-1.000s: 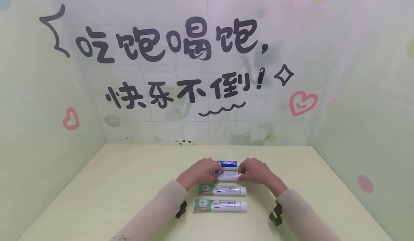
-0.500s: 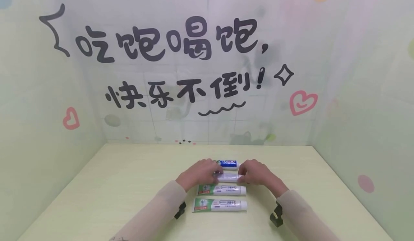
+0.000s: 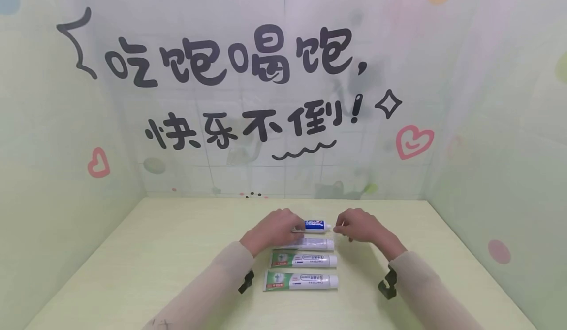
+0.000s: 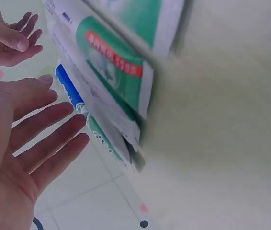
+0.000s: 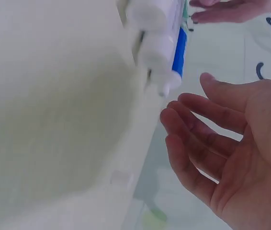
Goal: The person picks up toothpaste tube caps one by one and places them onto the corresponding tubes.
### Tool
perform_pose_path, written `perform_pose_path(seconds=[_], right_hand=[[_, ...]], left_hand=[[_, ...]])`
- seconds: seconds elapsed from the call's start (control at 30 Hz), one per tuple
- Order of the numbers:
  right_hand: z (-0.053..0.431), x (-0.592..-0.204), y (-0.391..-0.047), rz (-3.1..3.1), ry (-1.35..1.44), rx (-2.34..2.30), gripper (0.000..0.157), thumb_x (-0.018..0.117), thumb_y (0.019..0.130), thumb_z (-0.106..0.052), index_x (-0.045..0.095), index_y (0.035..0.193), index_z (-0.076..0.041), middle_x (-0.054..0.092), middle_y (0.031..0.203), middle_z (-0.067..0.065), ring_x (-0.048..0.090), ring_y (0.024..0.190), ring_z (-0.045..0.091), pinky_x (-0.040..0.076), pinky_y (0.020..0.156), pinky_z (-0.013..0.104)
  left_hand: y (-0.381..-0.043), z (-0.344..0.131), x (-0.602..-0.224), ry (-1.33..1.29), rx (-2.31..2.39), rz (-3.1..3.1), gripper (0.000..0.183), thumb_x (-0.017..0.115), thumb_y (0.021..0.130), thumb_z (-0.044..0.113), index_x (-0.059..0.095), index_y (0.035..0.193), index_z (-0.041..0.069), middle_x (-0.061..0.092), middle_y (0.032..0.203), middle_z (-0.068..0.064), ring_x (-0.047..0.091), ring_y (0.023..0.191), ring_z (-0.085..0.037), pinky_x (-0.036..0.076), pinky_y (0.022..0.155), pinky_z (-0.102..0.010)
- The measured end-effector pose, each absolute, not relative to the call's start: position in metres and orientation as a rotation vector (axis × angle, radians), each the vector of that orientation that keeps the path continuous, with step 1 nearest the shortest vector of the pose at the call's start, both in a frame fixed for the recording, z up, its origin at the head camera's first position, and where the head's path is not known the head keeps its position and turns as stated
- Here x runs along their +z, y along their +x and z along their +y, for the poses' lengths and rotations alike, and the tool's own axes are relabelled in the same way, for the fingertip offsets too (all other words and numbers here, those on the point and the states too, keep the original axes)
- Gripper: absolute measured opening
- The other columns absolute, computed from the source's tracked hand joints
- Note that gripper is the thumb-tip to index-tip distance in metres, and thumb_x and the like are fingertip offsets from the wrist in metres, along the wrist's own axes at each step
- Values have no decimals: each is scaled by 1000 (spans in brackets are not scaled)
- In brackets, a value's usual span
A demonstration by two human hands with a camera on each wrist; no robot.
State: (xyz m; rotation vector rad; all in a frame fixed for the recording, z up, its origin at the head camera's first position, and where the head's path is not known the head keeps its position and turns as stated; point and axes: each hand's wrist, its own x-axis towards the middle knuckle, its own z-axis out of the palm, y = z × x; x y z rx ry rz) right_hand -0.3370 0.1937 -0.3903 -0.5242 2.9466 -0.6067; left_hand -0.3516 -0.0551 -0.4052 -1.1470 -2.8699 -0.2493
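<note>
Four of the table's items are toothpaste tubes, so several lie in a row, caps to the right. Farthest back is a blue toothpaste tube (image 3: 315, 225); a mostly white tube (image 3: 312, 244) lies before it, then two green-and-white tubes, the middle one (image 3: 305, 260) and the nearest one (image 3: 301, 281). My left hand (image 3: 276, 229) hovers over the left ends of the blue and white tubes, hiding them; the left wrist view shows its fingers extended, holding nothing. My right hand (image 3: 361, 225), fingers loosely bent, is beside the blue tube's cap end, apart from it in the right wrist view.
A pale wooden table (image 3: 177, 251) carries the tubes. Behind it stands a white wall (image 3: 248, 177) with large dark writing, and pale side walls flank the table. A black wrist mount (image 3: 388, 283) hangs below the right sleeve.
Both hands have come off the white tube and shifted toward the back, by the blue tube. The right hand has also moved right. The white tube stays in the row.
</note>
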Motion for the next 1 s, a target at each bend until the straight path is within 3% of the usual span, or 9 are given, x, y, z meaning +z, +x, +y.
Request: perform_pose_path(seconds=[0.2,0.3,0.47,0.53,0.7,0.83,1.0], right_hand=[[221,-379,-354,3122,-506,-533,12,66,86,-22,71,88,-12,70,82,2,60,66,13,48,61,34],[231,-378,-361,3122,-485,-496,15,68,83,-22,69,91,-10,70,90,6,61,75,16,49,66,37],[239,-385,-365,2932,-333,-481,26,70,81,-18,64,103,-4,63,105,14,57,68,20,50,61,36],[240,-391,-365,2900,-289,-494,25,68,80,-13,63,103,-4,60,103,14,55,61,20,49,56,33],[241,-409,-365,2975,-374,-481,12,62,76,-3,67,86,-8,61,91,9,52,68,19,42,59,29],[244,-417,-365,3003,-412,-491,13,60,75,2,66,76,-10,61,84,4,50,71,18,41,61,30],[247,-417,-365,3010,-415,-510,17,57,73,2,69,77,-10,64,85,4,51,71,17,43,62,30]], left_hand=[[-369,-49,-398,-1038,-213,-2916,20,65,90,25,71,108,17,72,101,2,63,80,-9,53,80,-28],[-379,-46,-400,-974,-215,-2970,28,65,90,25,67,117,15,70,110,-1,64,89,-13,53,85,-32],[-389,-37,-413,-1002,-193,-2984,37,67,87,25,63,123,19,67,118,1,63,105,-15,50,93,-34],[-390,-32,-418,-1032,-186,-2977,38,68,85,25,62,123,21,67,115,3,63,103,-14,49,92,-34],[-385,-23,-421,-1030,-168,-2983,38,70,86,25,61,122,23,67,110,5,62,96,-12,50,89,-34],[-386,-20,-422,-1003,-136,-2989,37,69,86,22,61,123,24,67,111,6,62,97,-12,50,90,-34],[-388,-22,-423,-1004,-150,-2971,37,69,85,20,61,121,24,67,111,6,61,97,-12,49,89,-34]])
